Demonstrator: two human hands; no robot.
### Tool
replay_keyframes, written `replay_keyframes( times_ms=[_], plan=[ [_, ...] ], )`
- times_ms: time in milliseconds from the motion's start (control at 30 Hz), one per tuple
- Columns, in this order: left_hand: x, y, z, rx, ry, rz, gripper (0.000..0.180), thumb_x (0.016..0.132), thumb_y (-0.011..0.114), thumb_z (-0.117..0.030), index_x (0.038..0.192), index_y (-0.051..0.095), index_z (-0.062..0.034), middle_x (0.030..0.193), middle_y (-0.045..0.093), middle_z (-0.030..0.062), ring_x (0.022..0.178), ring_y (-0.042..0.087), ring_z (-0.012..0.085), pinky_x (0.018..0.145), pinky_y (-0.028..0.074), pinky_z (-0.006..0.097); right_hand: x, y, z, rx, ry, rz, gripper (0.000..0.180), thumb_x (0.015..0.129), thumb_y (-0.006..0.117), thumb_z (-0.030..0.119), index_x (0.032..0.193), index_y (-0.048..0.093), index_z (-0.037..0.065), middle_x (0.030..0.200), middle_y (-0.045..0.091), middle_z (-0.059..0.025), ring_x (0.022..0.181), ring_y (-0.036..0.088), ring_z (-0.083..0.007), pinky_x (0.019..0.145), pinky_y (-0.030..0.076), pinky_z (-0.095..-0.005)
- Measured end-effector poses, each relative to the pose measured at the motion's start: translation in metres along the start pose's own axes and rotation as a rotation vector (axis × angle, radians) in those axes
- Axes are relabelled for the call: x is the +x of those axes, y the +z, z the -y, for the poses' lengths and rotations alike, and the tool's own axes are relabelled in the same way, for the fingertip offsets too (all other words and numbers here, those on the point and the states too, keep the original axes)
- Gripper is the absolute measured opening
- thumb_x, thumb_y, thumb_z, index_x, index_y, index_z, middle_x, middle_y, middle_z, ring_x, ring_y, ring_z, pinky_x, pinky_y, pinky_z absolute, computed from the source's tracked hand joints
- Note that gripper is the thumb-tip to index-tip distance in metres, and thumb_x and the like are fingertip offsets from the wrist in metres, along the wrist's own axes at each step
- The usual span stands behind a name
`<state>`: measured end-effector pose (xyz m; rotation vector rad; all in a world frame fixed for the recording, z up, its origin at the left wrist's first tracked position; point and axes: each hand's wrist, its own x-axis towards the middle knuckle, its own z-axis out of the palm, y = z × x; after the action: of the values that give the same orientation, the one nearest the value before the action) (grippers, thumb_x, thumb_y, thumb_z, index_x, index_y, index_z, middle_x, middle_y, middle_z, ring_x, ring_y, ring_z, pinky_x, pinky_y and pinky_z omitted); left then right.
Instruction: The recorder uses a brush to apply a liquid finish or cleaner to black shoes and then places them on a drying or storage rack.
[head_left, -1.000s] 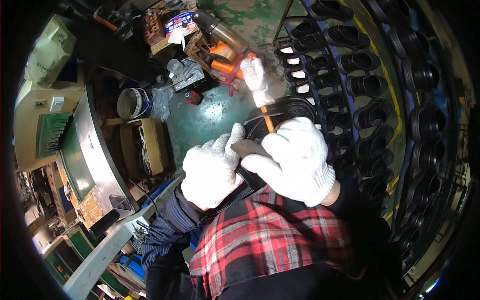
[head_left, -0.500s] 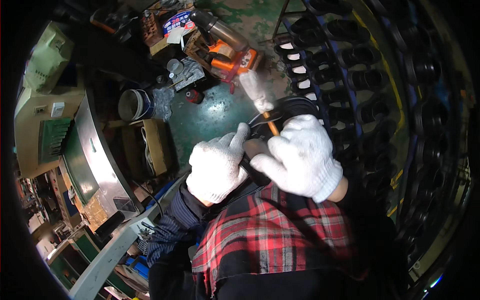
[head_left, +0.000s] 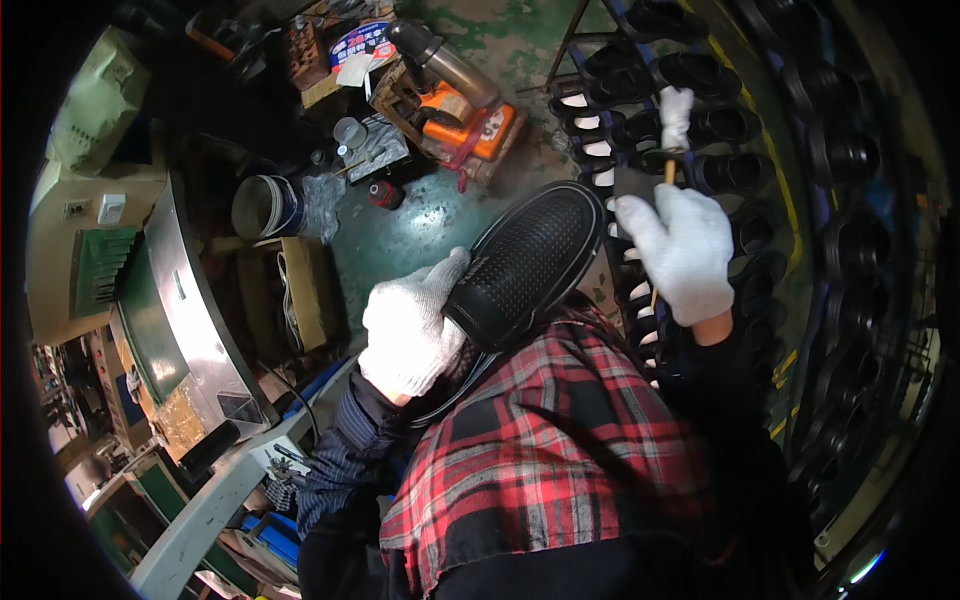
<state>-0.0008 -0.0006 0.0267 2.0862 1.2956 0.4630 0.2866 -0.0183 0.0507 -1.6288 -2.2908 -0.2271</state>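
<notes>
Both hands wear white knitted gloves: the left hand point(head_left: 412, 325) is closed on the rear part of one black, round-toed shoe point(head_left: 530, 255), while the right hand point(head_left: 685, 250) is closed around one thin, light-brown wooden stick point(head_left: 670, 172) topped by a single bundle of white cloth point(head_left: 676, 118). That shoe sits above the lap, tilted with its toe toward the upper right; its upper is dark and slightly glossy, covered with rows of tiny holes, smoother near the opening, and a thin pale line runs round the toe along the sole edge. One flat greyish piece point(head_left: 634, 184) shows by the right thumb, though I cannot tell whether it is held. One red, black and white plaid cloth point(head_left: 560, 440) covers the lap. Farther off on the green floor point(head_left: 425, 225) are one orange machine point(head_left: 480, 130), one small red-and-black bottle point(head_left: 386, 194) and one blue-and-white bucket point(head_left: 291, 203). At the right, black shoes on racks point(head_left: 735, 173) stand in several rows, too dim and crowded to count exactly. One pale green sack point(head_left: 97, 105) stands at the upper left.
</notes>
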Motion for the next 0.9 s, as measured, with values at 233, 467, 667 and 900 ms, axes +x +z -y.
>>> replay_keyframes(
  times_ms=[233, 467, 667, 900],
  plan=[
    [-0.002, 0.007, 0.001, 0.067, 0.120, -0.084, 0.044, 0.088, 0.066, -0.037, 0.110, 0.068, 0.0018, 0.086, 0.070, 0.0206, 0.074, 0.069, 0.0349, 0.065, 0.055, 0.041, 0.036, 0.001, 0.095, 0.402, -0.028, 0.006, 0.038, 0.078, 0.076, 0.034, 0.058, 0.052, 0.013, 0.053, 0.047, -0.0048, 0.053, 0.052, -0.0249, 0.058, 0.041, -0.0391],
    [-0.001, 0.007, -0.001, 0.132, 0.122, -0.069, 0.047, 0.086, 0.065, -0.036, 0.115, 0.066, 0.0012, 0.074, 0.064, 0.0162, 0.064, 0.065, 0.0342, 0.059, 0.052, 0.043, 0.017, -0.004, 0.058, 0.322, -0.039, 0.065, 0.038, 0.078, 0.074, 0.033, 0.054, 0.054, 0.012, 0.048, 0.052, -0.0056, 0.048, 0.056, -0.0247, 0.057, 0.042, -0.0391],
    [0.007, 0.007, 0.000, 0.043, 0.153, -0.070, 0.047, 0.086, 0.065, -0.034, 0.117, 0.066, 0.0015, 0.077, 0.066, 0.0179, 0.066, 0.066, 0.0357, 0.061, 0.053, 0.043, 0.033, -0.003, 0.081, 0.424, -0.071, 0.005, 0.033, 0.077, 0.075, 0.032, 0.058, 0.056, 0.012, 0.051, 0.053, -0.0065, 0.051, 0.058, -0.0259, 0.056, 0.042, -0.0378],
    [0.003, 0.001, 0.011, -0.073, -0.072, -0.008, 0.048, 0.089, 0.062, -0.040, 0.117, 0.068, -0.0019, 0.088, 0.070, 0.0229, 0.082, 0.070, 0.0380, 0.073, 0.055, 0.040, 0.015, 0.007, 0.000, 0.467, 0.580, 0.310, 0.017, 0.090, 0.067, 0.024, 0.083, 0.066, 0.008, 0.071, 0.063, -0.0051, 0.061, 0.060, -0.0219, 0.055, 0.045, -0.0350]
  ],
)
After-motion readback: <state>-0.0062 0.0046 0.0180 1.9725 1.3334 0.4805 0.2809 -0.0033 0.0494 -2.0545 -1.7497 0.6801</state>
